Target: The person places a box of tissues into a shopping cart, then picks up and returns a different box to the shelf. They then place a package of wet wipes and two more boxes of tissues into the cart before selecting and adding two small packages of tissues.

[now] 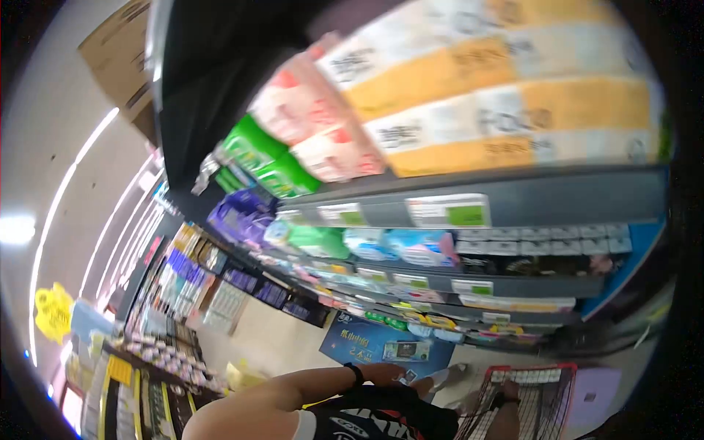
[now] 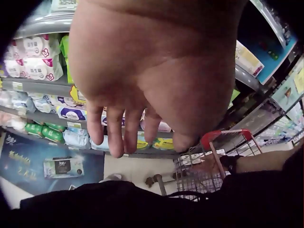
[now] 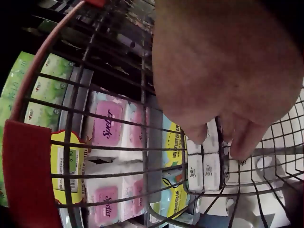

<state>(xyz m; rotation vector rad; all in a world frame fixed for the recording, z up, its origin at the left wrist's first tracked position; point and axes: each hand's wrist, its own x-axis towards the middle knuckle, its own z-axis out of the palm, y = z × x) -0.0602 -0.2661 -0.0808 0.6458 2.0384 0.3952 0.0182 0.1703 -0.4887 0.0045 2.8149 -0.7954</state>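
Note:
My left hand [image 1: 385,372] hangs in front of my dark clothing, a black band on its wrist. In the left wrist view its palm shows and the loose fingers [image 2: 115,133] point down, holding nothing. My right hand [image 3: 228,80] reaches down inside a wire shopping basket with red corners [image 3: 28,161]. Its fingers straddle a block of small white tissue packs [image 3: 204,171], one finger on the near side and others on the far side. The same packs [image 1: 546,376] lie along the basket's far end in the head view.
Shelves of packaged tissue [image 1: 455,139] rise ahead, with price tags [image 1: 449,211] along their edges. Below them a blue floor poster [image 1: 381,343] lies on pale tiles. Pink-and-white packs [image 3: 107,123] show through the basket wires. Another shelf [image 1: 147,396] runs along the left.

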